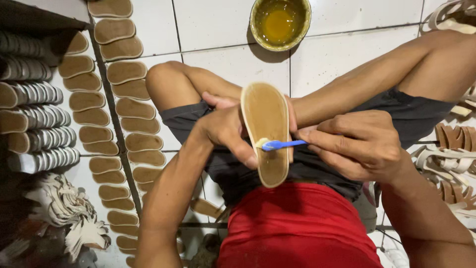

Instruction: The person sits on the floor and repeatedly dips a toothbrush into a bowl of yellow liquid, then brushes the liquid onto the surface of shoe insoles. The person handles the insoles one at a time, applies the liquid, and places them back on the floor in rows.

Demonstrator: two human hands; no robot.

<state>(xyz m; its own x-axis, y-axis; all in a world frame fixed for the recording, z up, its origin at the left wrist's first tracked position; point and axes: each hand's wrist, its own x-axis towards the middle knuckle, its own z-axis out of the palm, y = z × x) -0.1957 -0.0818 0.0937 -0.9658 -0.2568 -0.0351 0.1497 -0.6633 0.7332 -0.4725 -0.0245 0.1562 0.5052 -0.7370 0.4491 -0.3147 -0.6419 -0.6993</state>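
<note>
Sole (pixel 266 126), seemingly light and stiffish, sits clamped by its edges in the left hand (pixel 225 130) while the right hand (pixel 358 144) pinches a blue brush (pixel 281 144).

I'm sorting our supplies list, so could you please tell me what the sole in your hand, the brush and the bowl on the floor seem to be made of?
Sole: tan, matte, stiff-looking, perhaps board or rubber with a pale rim.
Brush: glossy blue handle, likely plastic, with pale bristles.
Bowl: smeared yellowish rim, probably plastic or metal, holding shiny amber liquid, seemingly glue.
</note>
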